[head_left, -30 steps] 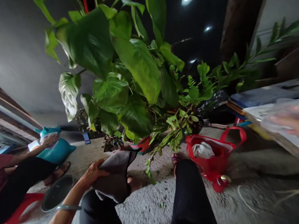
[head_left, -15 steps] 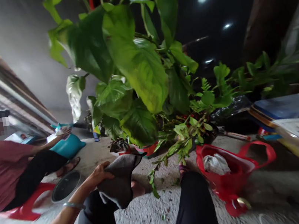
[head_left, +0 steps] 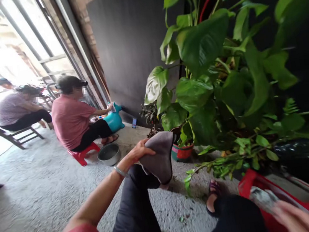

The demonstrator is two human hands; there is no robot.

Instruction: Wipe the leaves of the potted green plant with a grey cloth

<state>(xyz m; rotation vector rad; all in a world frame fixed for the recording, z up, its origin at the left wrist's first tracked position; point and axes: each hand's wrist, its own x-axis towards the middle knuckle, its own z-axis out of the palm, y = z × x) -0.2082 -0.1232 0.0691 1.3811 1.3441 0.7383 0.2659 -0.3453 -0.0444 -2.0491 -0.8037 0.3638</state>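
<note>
My left hand point(head_left: 141, 151) rests on my raised left knee and grips a grey cloth point(head_left: 159, 157) that drapes down over the knee. My right hand point(head_left: 294, 219) is blurred at the lower right edge, just over a red bag point(head_left: 253, 182), touching something pale and papery there; whether it grips that is unclear. A large potted plant point(head_left: 210, 84) with broad green leaves stands right in front of my legs, in a red and green pot point(head_left: 181, 152).
A person in a pink shirt point(head_left: 70, 119) sits on a low red stool point(head_left: 83, 154) beside a metal bowl point(head_left: 108, 154) and a teal container point(head_left: 113, 120). Another person point(head_left: 15, 109) sits on a wooden chair farther left. Rough concrete floor point(head_left: 38, 195) spreads left.
The view has swung sharply left, bringing the doorway and both seated people into sight. My right hand came off the plastic-wrapped sheet and dropped to the red bag. The left hand stayed on the cloth.
</note>
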